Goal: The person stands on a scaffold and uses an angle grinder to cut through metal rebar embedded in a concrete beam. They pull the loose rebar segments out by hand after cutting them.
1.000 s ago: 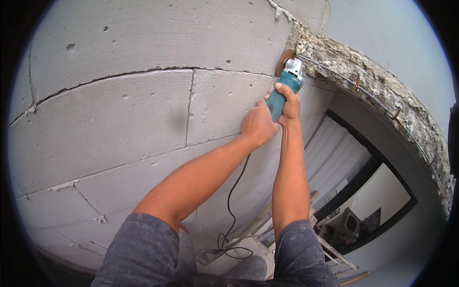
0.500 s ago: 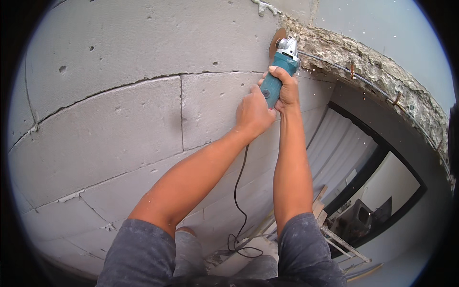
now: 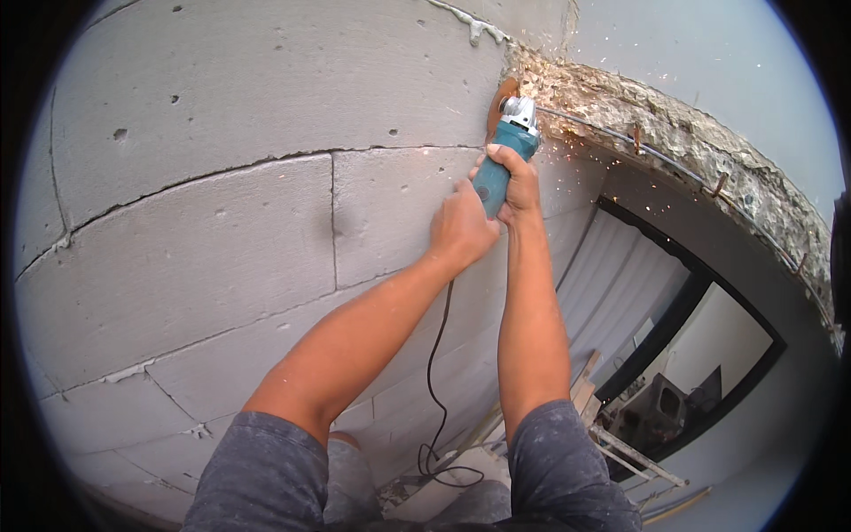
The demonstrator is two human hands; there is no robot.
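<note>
1. From my remote seat I see both hands together, clamped on one tool: a teal angle grinder with a silver head, held up toward the top middle of my view.
2. The left hand wraps the lower end of its body; the right hand grips just above, thumb laid across the casing nearer the head.
3. I find the grinder tilted, its brown disc at the upper end, on the side facing the pale block wall.
4. Sparks spray around the head and across the rough broken concrete edge.
5. A thin steel bar runs along that edge, away from the grinder toward the right. The head and the glare cover the cutting spot, so I cannot tell exactly what the disc touches.
6. A dark cord hangs below the hands and loops near the person's legs.
7. Right of the forearms I see a whitish curtain beside a dark window frame, with a metal stand below them.
8. The person's grey sleeves carry pale dust marks.
</note>
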